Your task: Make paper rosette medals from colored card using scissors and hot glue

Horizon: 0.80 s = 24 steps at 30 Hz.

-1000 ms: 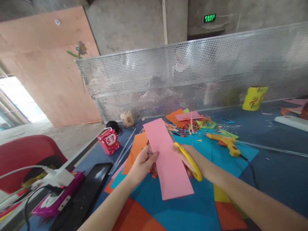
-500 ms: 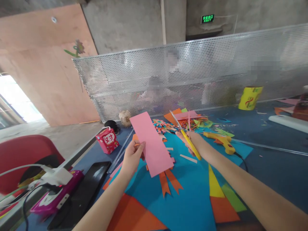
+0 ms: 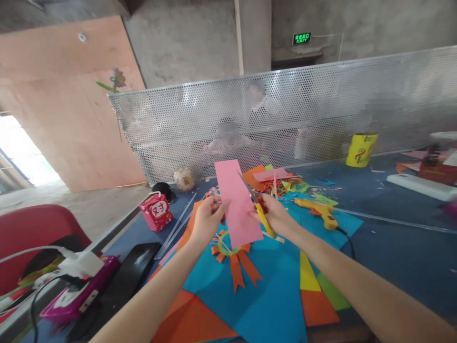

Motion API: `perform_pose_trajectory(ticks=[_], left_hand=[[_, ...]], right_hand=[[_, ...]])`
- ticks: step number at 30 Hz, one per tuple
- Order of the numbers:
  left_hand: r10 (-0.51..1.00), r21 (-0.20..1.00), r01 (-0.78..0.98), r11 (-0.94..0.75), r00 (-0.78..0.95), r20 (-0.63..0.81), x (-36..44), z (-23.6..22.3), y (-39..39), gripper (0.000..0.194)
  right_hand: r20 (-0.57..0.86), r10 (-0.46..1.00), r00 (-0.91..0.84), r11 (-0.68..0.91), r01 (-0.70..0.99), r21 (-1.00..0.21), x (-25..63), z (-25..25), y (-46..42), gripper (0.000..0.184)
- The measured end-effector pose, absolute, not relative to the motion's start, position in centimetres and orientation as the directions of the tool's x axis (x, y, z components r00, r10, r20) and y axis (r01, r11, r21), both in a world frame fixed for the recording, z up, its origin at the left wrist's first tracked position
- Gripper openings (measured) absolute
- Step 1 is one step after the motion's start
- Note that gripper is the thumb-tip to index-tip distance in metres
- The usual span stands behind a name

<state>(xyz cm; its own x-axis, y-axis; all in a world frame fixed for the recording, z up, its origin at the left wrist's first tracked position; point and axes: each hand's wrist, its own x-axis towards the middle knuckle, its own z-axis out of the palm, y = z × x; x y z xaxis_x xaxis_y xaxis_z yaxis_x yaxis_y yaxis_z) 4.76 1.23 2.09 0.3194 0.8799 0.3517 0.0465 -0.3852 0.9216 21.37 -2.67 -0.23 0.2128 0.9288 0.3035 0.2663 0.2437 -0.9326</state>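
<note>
A pink strip of paper [image 3: 237, 209] is pinched along its left edge by my left hand [image 3: 210, 216], thumb on top. In my right hand [image 3: 276, 214] are yellow-handled scissors [image 3: 264, 220], their blades lying by the right edge of the pink paper; whether the blades touch it I cannot tell. Below the paper, a rosette [image 3: 228, 245] with a green ring and orange loops rests on blue paper [image 3: 274, 295], two notched orange tails [image 3: 240, 272] hanging from it. The pink paper hides part of the rosette.
Right of my hands lies a yellow glue gun [image 3: 319, 209] with its cord. Paper scraps [image 3: 285, 186] are heaped behind. A red box [image 3: 156, 212], black phone [image 3: 117, 290] and purple power strip [image 3: 78, 290] line the left edge. A perforated metal screen [image 3: 185, 124] closes the back.
My right hand has brought the scissors left, to the pink paper's right edge. The pink paper has moved slightly right and up and stands more upright. The view has shifted a little.
</note>
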Motion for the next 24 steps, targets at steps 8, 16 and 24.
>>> perform_pose_trajectory(ticks=[8,16,24], left_hand=[[0.842,0.901,0.208,-0.381,0.480,0.245,3.4,2.9,3.2,0.035],[0.561,0.276,0.528,-0.803,0.827,0.048,-1.3,1.6,3.3,0.045],[0.482,-0.010,0.487,-0.873,0.867,0.129,-2.1,0.1,3.9,0.039]], right_hand=[[0.324,0.835,0.444,0.257,0.207,-0.944,24.8,1.3,-1.8,0.024],[0.298,0.820,0.489,0.280,0.112,-0.954,24.2,0.7,-1.5,0.028],[0.325,0.752,0.573,0.370,0.041,-0.928,25.1,0.1,-1.1,0.030]])
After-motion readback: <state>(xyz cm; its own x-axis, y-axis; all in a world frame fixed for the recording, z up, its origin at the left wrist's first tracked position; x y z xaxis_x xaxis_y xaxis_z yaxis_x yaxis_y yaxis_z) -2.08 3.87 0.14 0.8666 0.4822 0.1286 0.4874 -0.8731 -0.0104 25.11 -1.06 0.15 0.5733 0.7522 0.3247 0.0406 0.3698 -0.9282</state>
